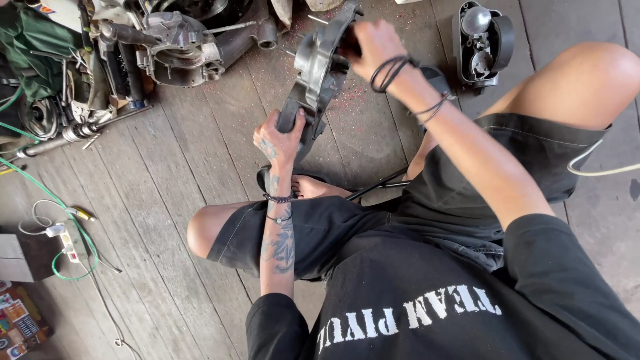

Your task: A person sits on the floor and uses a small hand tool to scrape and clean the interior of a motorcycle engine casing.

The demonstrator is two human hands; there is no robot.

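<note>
The left hand (283, 137) grips the lower end of a grey metal engine cover (313, 77), held upright above the wooden floor (187, 160). The right hand (373, 47) clasps its upper edge, near the engine parts (173, 47).

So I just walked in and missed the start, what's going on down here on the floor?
A person sits on the wooden floor holding a grey metal engine cover upright. The left hand grips its lower end, the right hand its upper part. More engine parts lie behind it.
</note>
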